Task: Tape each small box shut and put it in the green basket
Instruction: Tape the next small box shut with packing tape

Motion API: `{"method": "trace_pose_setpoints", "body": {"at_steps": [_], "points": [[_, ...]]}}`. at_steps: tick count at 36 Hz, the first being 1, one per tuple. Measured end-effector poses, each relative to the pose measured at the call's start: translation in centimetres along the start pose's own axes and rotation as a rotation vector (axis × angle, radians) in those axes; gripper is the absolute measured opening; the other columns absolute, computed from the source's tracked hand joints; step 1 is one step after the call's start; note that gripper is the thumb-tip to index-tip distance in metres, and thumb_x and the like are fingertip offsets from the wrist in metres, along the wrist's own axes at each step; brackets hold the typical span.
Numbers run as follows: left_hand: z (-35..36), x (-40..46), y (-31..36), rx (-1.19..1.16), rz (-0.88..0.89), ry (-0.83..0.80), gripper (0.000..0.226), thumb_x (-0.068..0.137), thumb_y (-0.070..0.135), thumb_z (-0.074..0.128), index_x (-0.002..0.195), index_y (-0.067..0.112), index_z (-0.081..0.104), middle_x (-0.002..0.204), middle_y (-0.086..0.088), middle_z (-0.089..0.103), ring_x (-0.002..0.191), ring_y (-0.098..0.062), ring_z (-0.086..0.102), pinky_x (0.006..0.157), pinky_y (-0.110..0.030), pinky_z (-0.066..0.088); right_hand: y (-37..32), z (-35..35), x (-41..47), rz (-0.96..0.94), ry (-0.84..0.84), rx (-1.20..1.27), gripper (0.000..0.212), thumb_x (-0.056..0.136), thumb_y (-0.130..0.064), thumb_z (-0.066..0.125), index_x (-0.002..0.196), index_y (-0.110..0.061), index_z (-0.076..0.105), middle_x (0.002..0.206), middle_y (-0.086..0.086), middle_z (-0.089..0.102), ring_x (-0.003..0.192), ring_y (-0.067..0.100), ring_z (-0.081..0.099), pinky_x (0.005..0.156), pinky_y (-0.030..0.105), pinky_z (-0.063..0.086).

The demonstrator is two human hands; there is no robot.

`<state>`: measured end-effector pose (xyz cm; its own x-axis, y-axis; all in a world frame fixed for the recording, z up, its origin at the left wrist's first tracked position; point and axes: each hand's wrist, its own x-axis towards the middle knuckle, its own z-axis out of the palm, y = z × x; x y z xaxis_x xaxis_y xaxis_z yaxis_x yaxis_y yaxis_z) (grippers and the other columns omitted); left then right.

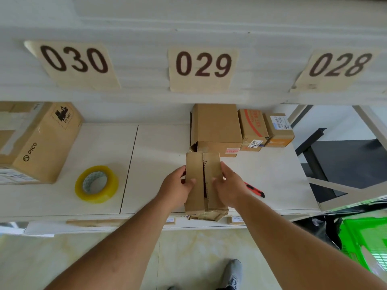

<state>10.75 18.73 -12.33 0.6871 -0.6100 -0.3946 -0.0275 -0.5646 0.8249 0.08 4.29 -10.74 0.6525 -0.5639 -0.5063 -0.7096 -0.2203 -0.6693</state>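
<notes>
A small brown cardboard box lies lengthwise at the front of the white shelf, its two top flaps meeting along an untaped seam. My left hand grips its left side and my right hand grips its right side, thumbs pressing the flaps down. A roll of yellowish clear tape lies flat on the shelf to the left, apart from both hands. The green basket stands on the floor at the lower right, only partly in view.
A large PICO carton fills the shelf's left end. Three more cardboard boxes line the back right. A red and black utility knife lies just right of my right hand. Number signs 030, 029, 028 hang above.
</notes>
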Motion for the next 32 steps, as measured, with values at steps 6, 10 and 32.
{"method": "trace_pose_setpoints", "body": {"at_steps": [6, 10, 32], "points": [[0.5, -0.3, -0.3, 0.061, -0.001, 0.019, 0.038, 0.104, 0.026, 0.053, 0.142, 0.029, 0.050, 0.120, 0.019, 0.055, 0.088, 0.011, 0.054, 0.066, -0.008, 0.046, 0.2, 0.1, 0.1, 0.028, -0.003, -0.037, 0.063, 0.106, -0.025, 0.044, 0.162, -0.034, 0.016, 0.147, -0.001, 0.051, 0.123, 0.025, 0.057, 0.104, 0.044, 0.053], [1.7, -1.0, -0.4, 0.166, -0.011, 0.095, 0.047, 0.104, 0.041, 0.043, 0.148, 0.026, 0.038, 0.136, 0.004, 0.058, 0.117, -0.019, 0.060, 0.097, -0.040, 0.053, -0.1, 0.9, -0.5, 0.030, 0.013, -0.040, 0.065, 0.108, -0.027, 0.039, 0.163, -0.031, 0.006, 0.148, 0.007, 0.049, 0.121, 0.027, 0.057, 0.099, 0.038, 0.051], [1.8, 1.2, 0.4, 0.011, -0.112, 0.039, 0.060, 0.107, 0.033, 0.040, 0.160, 0.030, 0.012, 0.154, 0.001, 0.042, 0.133, -0.023, 0.047, 0.109, -0.034, 0.037, -0.4, 0.9, 1.0, -0.018, -0.006, 0.174, 0.046, 0.109, -0.028, 0.031, 0.154, -0.031, 0.023, 0.126, -0.006, 0.055, 0.101, 0.015, 0.057, 0.095, 0.042, 0.049]]}}
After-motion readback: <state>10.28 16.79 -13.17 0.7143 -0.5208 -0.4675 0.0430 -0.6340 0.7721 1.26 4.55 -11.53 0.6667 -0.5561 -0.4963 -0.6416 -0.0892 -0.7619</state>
